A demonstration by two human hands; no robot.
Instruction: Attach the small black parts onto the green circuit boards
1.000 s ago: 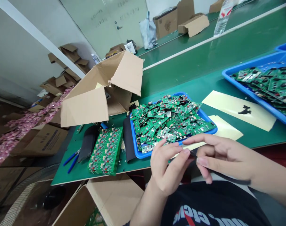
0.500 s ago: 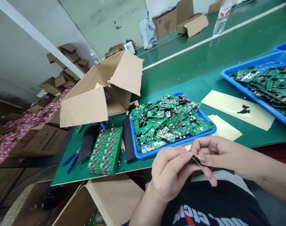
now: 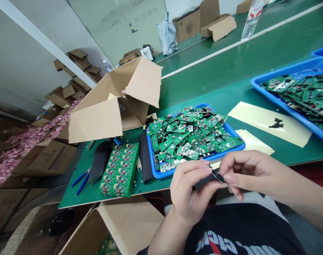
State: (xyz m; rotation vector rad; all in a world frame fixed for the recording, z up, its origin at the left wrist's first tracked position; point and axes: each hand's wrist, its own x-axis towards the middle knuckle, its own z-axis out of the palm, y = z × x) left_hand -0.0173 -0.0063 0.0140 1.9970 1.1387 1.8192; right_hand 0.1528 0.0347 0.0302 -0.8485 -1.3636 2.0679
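two hands meet low in the view, just off the near edge of the green surface [image 3: 204,81] and above the person's dark shirt [image 3: 243,230]. the left hand [image 3: 189,194] has its fingers [image 3: 197,169] closed on a small black strip [image 3: 205,182], the thumb under it and the forefinger over the top. the right hand [image 3: 253,171] has its fingers [image 3: 230,179] pinched tight on the strip's right end, where a thin pale edge shows. the strip is held between both hands, clear of the surface, just in front of the blue tray [image 3: 161,174].

that tray is heaped with small green circuit boards [image 3: 193,136]. to its left a dark mat [image 3: 144,157] lies against the tray's side, then a neat stack of green board panels [image 3: 120,170], then a second dark mat [image 3: 100,161]. blue-handled pliers [image 3: 81,177] rest near the surface's left edge. behind these an open cardboard box [image 3: 111,106] lies tipped on its side, flaps spread.

right of the tray lie two pale yellow sheets [image 3: 270,122], the farther one with a small black scrap on it. a second blue tray [image 3: 283,103] of boards reaches to the right edge of the view. a clear water bottle [image 3: 250,17] stands far back, and another cardboard carton [image 3: 129,223] sits below the surface by the person's left arm.
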